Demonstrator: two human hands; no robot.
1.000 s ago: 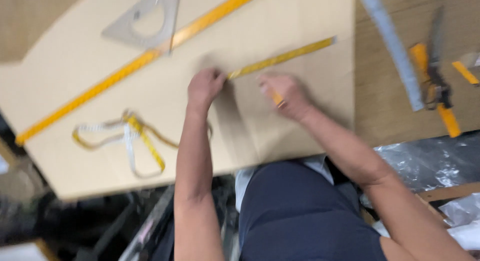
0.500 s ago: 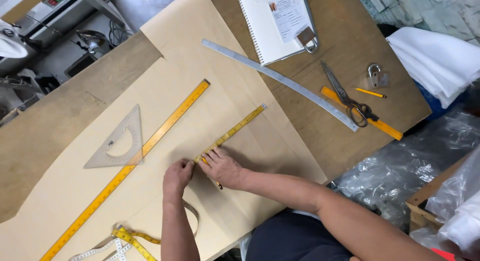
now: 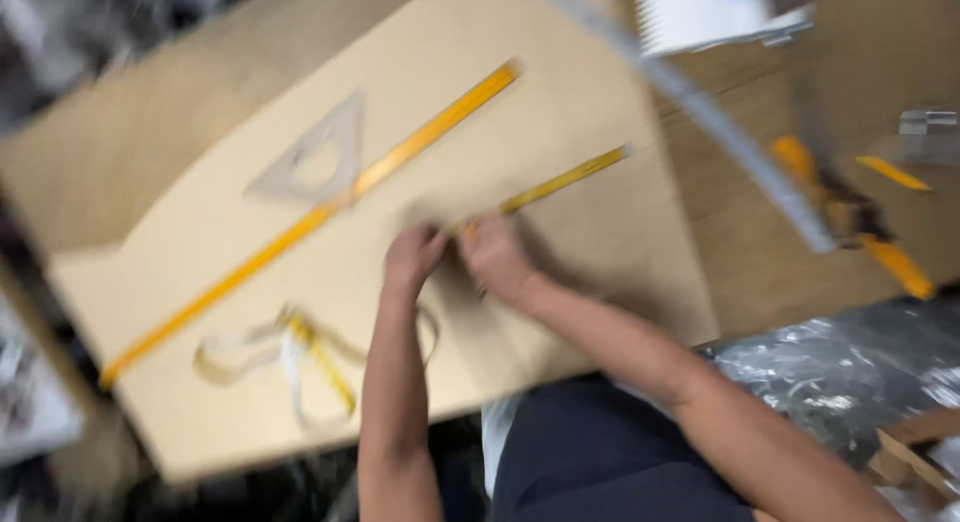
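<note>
Fingers of left hand (image 3: 415,254) and right hand (image 3: 497,257) press short yellow ruler (image 3: 560,182); grip blurred, unclear.

Person's body, head view. Two bare forearms enter from 6 o'clock, each ending in a bare hand: left hand (image 3: 413,257), right hand (image 3: 497,259). No sleeves, watch or gloves are visible. Dark navy garment (image 3: 600,457) covers the lap at 6 o'clock, a pale strip of fabric (image 3: 495,437) showing at its 9 o'clock edge. Motion blur hides finer detail.
</note>
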